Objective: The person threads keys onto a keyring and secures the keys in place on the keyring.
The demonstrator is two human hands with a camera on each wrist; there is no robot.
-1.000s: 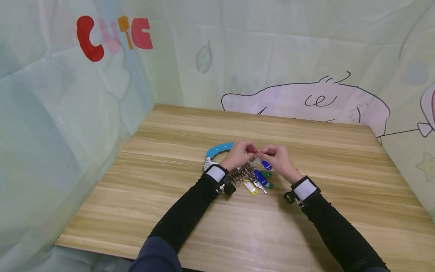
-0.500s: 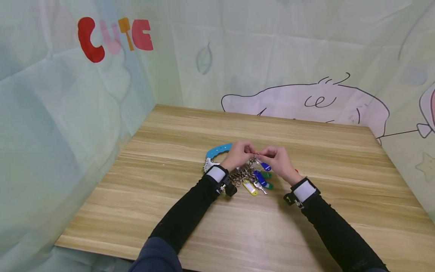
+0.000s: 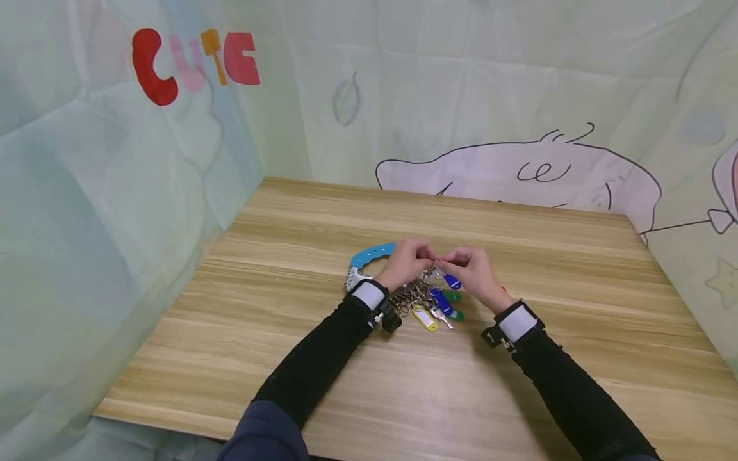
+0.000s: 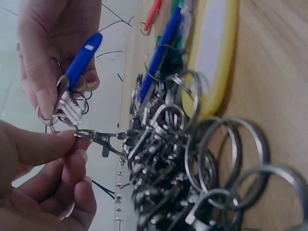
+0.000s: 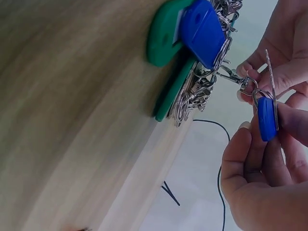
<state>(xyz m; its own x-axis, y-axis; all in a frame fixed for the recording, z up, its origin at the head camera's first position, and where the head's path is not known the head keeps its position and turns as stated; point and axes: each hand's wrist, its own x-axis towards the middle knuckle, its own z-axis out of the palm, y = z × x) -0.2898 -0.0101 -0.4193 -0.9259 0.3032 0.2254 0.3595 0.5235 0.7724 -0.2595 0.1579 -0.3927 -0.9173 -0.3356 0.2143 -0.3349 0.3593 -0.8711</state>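
Observation:
Over a bunch of metal clasps and rings (image 4: 163, 159), both hands meet fingertip to fingertip. My left hand (image 3: 406, 261) pinches the end of a small swivel clasp (image 4: 101, 139) joined to the bunch. My right hand (image 3: 474, 272) pinches a key ring (image 4: 48, 114) bearing a silver key (image 5: 271, 77) and a blue key tag (image 5: 266, 118). The ring and the clasp's end touch or link; the fingers partly hide which. Behind my left hand curves a blue and white ring-shaped holder (image 3: 371, 253), partly covered.
On the wooden table (image 3: 259, 307) below the hands lie a yellow tag (image 3: 425, 318), another blue tag (image 3: 441, 301), green tags (image 5: 166, 33) and a loose-hanging key (image 3: 442, 317). A red tag (image 4: 153, 14) lies beyond, near my right wrist. Printed cloth walls (image 3: 346, 77) border the table.
Both hands stay almost in place with fingertips together. The blue tag under the right fingers shifts only slightly; the bunch on the table has not moved.

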